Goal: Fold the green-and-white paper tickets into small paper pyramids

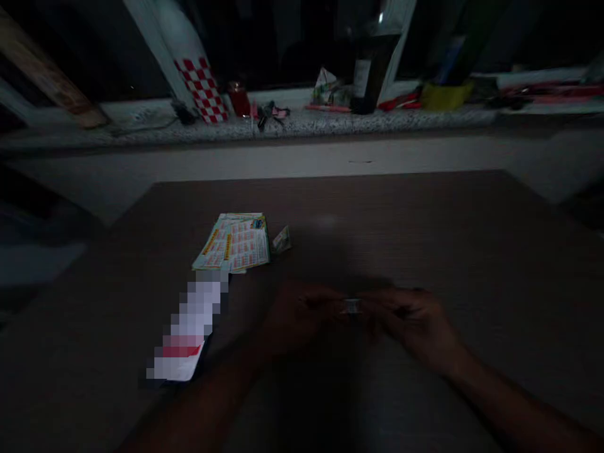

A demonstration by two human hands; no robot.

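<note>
A dark table [448, 233] is stretching below a cluttered windowsill [311, 126], the dim light possibly inviting a fumble or a drop. Over it, the left hand [299, 313] and right hand [418, 316] are facing each other, fingers bent nearly closed. Printed sheets [243, 246] are lying off to the left, a folded scrap [282, 240] sitting just beside them. Between the fingertips, a small pale piece [352, 306] is showing, apparently being pinched by both hands.

Small piece [352, 306], right of and nearer than printed sheets [240, 245]: ends hidden by left hand [299, 318] and right hand [419, 321]; kind unclear. Sheets' fine print: unreadable. Flat object [186, 365], just nearer than sheets: mostly blurred into blocks. Checked bottle [202, 85], beyond sheets: top cut off.
</note>
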